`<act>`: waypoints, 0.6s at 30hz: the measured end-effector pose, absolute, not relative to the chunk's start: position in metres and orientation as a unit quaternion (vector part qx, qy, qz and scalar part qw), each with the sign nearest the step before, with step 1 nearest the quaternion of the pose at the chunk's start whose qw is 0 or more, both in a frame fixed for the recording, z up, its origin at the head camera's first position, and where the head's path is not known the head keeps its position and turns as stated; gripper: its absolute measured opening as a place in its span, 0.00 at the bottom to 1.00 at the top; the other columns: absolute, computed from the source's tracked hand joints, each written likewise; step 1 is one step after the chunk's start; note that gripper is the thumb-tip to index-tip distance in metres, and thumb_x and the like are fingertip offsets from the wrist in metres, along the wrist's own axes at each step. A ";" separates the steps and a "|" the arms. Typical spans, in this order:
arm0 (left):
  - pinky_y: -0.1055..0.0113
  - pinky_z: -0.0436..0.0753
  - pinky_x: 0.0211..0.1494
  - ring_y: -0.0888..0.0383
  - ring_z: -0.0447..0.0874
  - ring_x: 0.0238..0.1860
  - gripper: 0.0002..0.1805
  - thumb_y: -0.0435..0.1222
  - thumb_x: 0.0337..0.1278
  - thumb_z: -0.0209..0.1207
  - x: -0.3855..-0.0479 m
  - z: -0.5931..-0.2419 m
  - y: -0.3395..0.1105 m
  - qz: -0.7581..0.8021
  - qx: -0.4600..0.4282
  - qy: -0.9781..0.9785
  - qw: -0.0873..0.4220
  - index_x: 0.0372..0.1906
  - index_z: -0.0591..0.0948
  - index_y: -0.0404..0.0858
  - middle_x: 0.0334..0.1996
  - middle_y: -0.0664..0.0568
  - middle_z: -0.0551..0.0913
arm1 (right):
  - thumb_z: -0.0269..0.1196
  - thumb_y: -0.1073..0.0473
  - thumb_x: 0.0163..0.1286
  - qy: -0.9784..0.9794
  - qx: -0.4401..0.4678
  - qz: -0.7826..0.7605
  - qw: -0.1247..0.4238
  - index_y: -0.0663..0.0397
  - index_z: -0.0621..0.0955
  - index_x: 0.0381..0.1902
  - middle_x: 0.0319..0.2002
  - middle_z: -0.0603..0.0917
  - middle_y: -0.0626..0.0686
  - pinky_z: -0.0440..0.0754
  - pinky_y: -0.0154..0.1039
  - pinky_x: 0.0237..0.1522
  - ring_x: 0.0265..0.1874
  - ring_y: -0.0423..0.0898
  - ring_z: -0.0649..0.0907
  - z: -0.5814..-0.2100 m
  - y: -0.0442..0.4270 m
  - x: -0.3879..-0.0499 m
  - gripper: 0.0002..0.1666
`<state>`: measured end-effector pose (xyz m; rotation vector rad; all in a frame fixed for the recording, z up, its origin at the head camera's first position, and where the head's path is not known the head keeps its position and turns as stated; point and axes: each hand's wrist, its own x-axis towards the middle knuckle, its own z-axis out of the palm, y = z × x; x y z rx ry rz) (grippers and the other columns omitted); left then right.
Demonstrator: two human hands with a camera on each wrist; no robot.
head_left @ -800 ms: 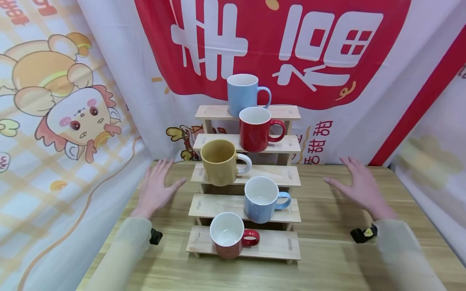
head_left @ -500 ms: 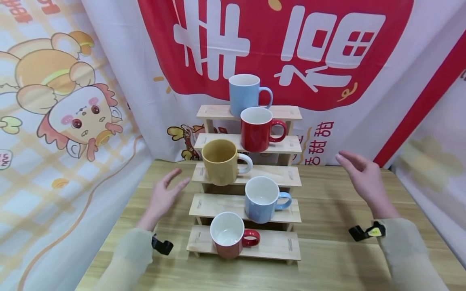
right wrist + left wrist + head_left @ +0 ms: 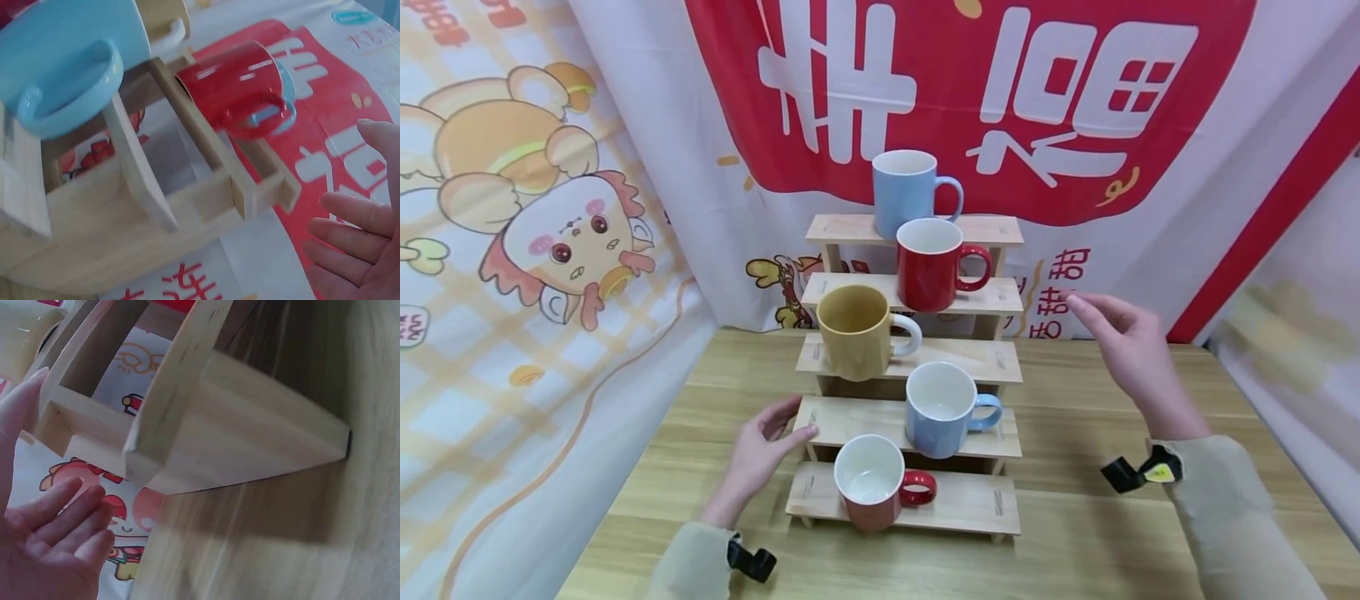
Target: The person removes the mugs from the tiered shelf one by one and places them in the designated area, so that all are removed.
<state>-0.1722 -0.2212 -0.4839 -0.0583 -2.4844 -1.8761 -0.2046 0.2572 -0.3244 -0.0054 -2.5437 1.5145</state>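
A stepped wooden stand (image 3: pixel 850 421) holds one mug on each tier. From the top down come a light blue mug (image 3: pixel 904 198), a red mug (image 3: pixel 927 271), a mustard mug (image 3: pixel 854 337) with a white handle, a second light blue mug (image 3: pixel 938 417), and a red-and-white mug (image 3: pixel 870 487) at the bottom. My left hand (image 3: pixel 758 460) is at the stand's left side, by the second tier from the bottom, fingers loosely bent and holding nothing; whether its thumb touches the board I cannot tell. To the right of the stand, my right hand (image 3: pixel 1138 354) hovers, fingers extended, apart from everything.
The stand rests on a wood-grain table (image 3: pixel 1067 533). Behind it hangs a white cloth with a large red printed patch (image 3: pixel 940 92). A patterned cloth (image 3: pixel 527 400) closes off the left side, and another pale cloth (image 3: pixel 1292 333) the right.
My left hand has come down and inward to the stand's left edge. The right hand has lifted off the table and shifted slightly toward the stand. The mugs stay put.
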 end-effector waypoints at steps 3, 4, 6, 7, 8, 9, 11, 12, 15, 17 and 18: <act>0.61 0.71 0.70 0.43 0.71 0.68 0.41 0.45 0.55 0.75 -0.172 -0.486 -0.219 -0.611 -0.013 -0.792 0.001 0.70 0.72 0.33 0.67 0.37 0.73 | 0.57 0.29 0.71 -0.856 0.020 0.507 0.097 0.46 0.76 0.70 0.68 0.76 0.53 0.67 0.69 0.66 0.68 0.55 0.70 -0.319 0.248 -0.208 0.40; 0.61 0.71 0.69 0.42 0.71 0.68 0.41 0.45 0.55 0.74 -0.173 -0.486 -0.218 -0.613 -0.011 -0.790 -0.004 0.70 0.72 0.32 0.67 0.35 0.73 | 0.57 0.28 0.71 -0.857 0.025 0.506 0.100 0.45 0.77 0.70 0.67 0.76 0.52 0.68 0.68 0.65 0.67 0.54 0.70 -0.317 0.246 -0.209 0.40; 0.62 0.72 0.68 0.41 0.70 0.69 0.41 0.46 0.55 0.74 -0.173 -0.487 -0.218 -0.614 -0.005 -0.790 -0.010 0.69 0.72 0.31 0.68 0.35 0.73 | 0.58 0.28 0.70 -0.856 0.034 0.505 0.103 0.42 0.78 0.69 0.66 0.77 0.50 0.70 0.65 0.65 0.65 0.51 0.71 -0.313 0.240 -0.213 0.38; 0.62 0.72 0.68 0.41 0.70 0.69 0.41 0.46 0.55 0.74 -0.174 -0.487 -0.218 -0.614 -0.004 -0.789 -0.011 0.69 0.72 0.31 0.68 0.34 0.73 | 0.58 0.28 0.70 -0.857 0.039 0.503 0.105 0.42 0.78 0.69 0.65 0.78 0.49 0.71 0.64 0.65 0.65 0.51 0.72 -0.311 0.237 -0.215 0.38; 0.63 0.72 0.68 0.41 0.70 0.69 0.41 0.46 0.55 0.74 -0.174 -0.488 -0.217 -0.614 -0.003 -0.789 -0.012 0.69 0.72 0.31 0.68 0.34 0.73 | 0.58 0.28 0.70 -0.857 0.044 0.502 0.107 0.41 0.79 0.68 0.65 0.78 0.49 0.72 0.63 0.64 0.65 0.50 0.72 -0.308 0.234 -0.217 0.38; 0.63 0.72 0.68 0.41 0.70 0.69 0.41 0.45 0.55 0.74 -0.174 -0.488 -0.217 -0.616 -0.002 -0.788 -0.012 0.69 0.72 0.31 0.67 0.34 0.73 | 0.58 0.28 0.70 -0.858 0.050 0.500 0.109 0.41 0.79 0.68 0.65 0.78 0.48 0.73 0.62 0.64 0.64 0.50 0.73 -0.305 0.231 -0.219 0.37; 0.64 0.73 0.67 0.42 0.71 0.68 0.40 0.44 0.55 0.75 -0.174 -0.488 -0.217 -0.620 -0.001 -0.784 -0.012 0.69 0.73 0.30 0.67 0.34 0.73 | 0.59 0.29 0.70 -0.857 0.063 0.498 0.116 0.39 0.79 0.67 0.64 0.79 0.47 0.75 0.59 0.63 0.63 0.49 0.74 -0.298 0.224 -0.223 0.36; 0.64 0.73 0.67 0.42 0.71 0.68 0.40 0.43 0.55 0.75 -0.175 -0.489 -0.217 -0.623 -0.002 -0.782 -0.011 0.69 0.72 0.30 0.67 0.34 0.73 | 0.59 0.29 0.71 -0.856 0.070 0.497 0.119 0.39 0.79 0.68 0.64 0.79 0.47 0.75 0.58 0.63 0.63 0.48 0.74 -0.295 0.221 -0.225 0.35; 0.66 0.74 0.66 0.42 0.72 0.68 0.39 0.42 0.55 0.75 -0.174 -0.489 -0.217 -0.631 -0.001 -0.776 -0.008 0.68 0.73 0.30 0.66 0.34 0.74 | 0.60 0.30 0.70 -0.854 0.089 0.498 0.126 0.37 0.78 0.69 0.66 0.78 0.44 0.77 0.56 0.62 0.64 0.47 0.74 -0.283 0.212 -0.233 0.35; 0.66 0.75 0.65 0.42 0.72 0.68 0.39 0.41 0.55 0.74 -0.174 -0.490 -0.216 -0.637 0.000 -0.771 -0.008 0.68 0.73 0.30 0.66 0.35 0.74 | 0.61 0.30 0.69 -0.850 0.099 0.501 0.128 0.35 0.77 0.70 0.67 0.77 0.43 0.77 0.56 0.62 0.65 0.47 0.73 -0.276 0.206 -0.239 0.35; 0.66 0.75 0.64 0.42 0.72 0.68 0.39 0.41 0.56 0.74 -0.173 -0.490 -0.216 -0.639 0.001 -0.769 -0.007 0.68 0.72 0.29 0.66 0.34 0.74 | 0.61 0.30 0.69 -0.848 0.103 0.504 0.128 0.34 0.77 0.70 0.67 0.76 0.42 0.77 0.56 0.62 0.65 0.46 0.72 -0.273 0.204 -0.243 0.36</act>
